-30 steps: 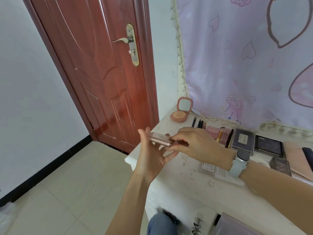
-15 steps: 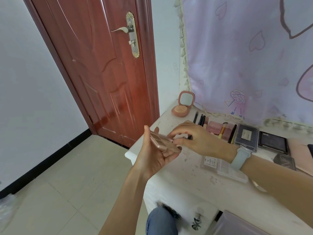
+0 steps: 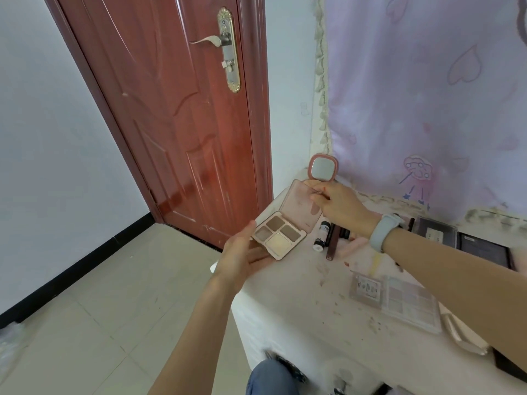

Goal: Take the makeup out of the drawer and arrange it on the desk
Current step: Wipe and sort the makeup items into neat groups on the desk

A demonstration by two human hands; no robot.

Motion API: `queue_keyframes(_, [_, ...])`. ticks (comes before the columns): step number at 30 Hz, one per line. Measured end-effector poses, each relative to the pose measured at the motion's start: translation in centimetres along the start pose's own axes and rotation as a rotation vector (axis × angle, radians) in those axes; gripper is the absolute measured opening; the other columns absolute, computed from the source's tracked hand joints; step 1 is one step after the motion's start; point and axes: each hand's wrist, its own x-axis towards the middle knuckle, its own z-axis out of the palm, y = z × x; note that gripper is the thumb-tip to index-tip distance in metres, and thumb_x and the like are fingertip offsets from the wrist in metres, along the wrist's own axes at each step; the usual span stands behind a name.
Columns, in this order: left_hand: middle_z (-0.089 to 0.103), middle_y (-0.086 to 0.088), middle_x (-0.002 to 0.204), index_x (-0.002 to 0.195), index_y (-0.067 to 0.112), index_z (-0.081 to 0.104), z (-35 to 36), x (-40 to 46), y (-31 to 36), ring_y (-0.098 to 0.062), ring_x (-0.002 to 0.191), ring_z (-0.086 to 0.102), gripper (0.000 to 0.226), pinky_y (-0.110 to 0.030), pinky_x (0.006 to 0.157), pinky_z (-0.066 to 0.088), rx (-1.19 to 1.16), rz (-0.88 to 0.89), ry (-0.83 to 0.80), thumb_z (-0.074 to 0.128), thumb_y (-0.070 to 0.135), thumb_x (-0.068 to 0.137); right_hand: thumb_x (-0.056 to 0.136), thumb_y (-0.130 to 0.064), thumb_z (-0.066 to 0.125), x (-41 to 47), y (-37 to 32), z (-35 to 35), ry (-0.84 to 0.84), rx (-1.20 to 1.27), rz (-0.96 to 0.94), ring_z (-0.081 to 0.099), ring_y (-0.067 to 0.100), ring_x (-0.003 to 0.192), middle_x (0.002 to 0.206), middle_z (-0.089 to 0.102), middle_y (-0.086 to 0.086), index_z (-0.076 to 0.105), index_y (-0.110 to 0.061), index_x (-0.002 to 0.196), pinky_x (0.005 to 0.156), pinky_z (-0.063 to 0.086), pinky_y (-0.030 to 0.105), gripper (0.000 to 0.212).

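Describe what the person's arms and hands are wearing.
Both forearms are bare, with no sleeves in view. The right wrist carries a pale blue-grey band, smooth and rounded like a fitness tracker strap. The left hand and wrist wear nothing; no rings show.

Left hand (image 3: 242, 259) cradles an open pink palette (image 3: 288, 223) — right hand (image 3: 339, 205) pinches its lid, seemingly.

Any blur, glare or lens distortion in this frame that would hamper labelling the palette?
Head view: wide-angle bending bows the door frame; soft daylight, a sheen on the door panel; the open palette on the left hand is sharp enough to count four pans; the right hand at the lid is slightly soft.
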Motion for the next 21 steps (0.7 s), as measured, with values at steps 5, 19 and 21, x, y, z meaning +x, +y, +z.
queue_keyframes(5, [0.067, -0.002, 0.105, 0.114, 0.011, 0.057, 1.0, 2.3, -0.8, -0.025, 0.112, 0.05, 0.054, -0.04, 0.094, 0.044, 0.755, 0.267, 0.258, 0.067, 0.047, 0.075, 0.093, -0.006, 0.045, 2.4, 1.0, 1.0, -0.024, 0.034, 0.089, 0.052, 0.007, 0.06, 0.079, 0.07, 0.017, 0.062, 0.002, 0.102, 0.058, 0.039, 0.009, 0.021])
queue_keyframes(19, [0.03, 0.004, 0.146, 0.146, 0.02, 0.016, 0.5, 3.0, -3.5, -0.018, 0.134, 0.018, 0.099, -0.036, 0.106, 0.015, 1.289, 0.369, 0.458, 0.056, 0.069, 0.069, 0.092, -0.001, 0.043, 3.8, 2.0, 2.4, -0.04, 0.131, 0.146, 0.052, -0.009, 0.04, 0.089, 0.06, 0.034, 0.054, 0.021, 0.096, 0.044, 0.038, 0.01, 0.024])
queue_keyframes(21, [0.033, 0.004, 0.144, 0.145, 0.021, 0.018, 0.6, 2.9, -3.9, -0.018, 0.133, 0.021, 0.097, -0.035, 0.104, 0.017, 1.31, 0.42, 0.507, 0.053, 0.071, 0.069, 0.092, -0.003, 0.043, 3.6, 1.9, 2.2, -0.04, 0.178, 0.164, 0.053, -0.005, 0.044, 0.091, 0.058, 0.035, 0.053, 0.018, 0.1, 0.042, 0.04, 0.01, 0.025])
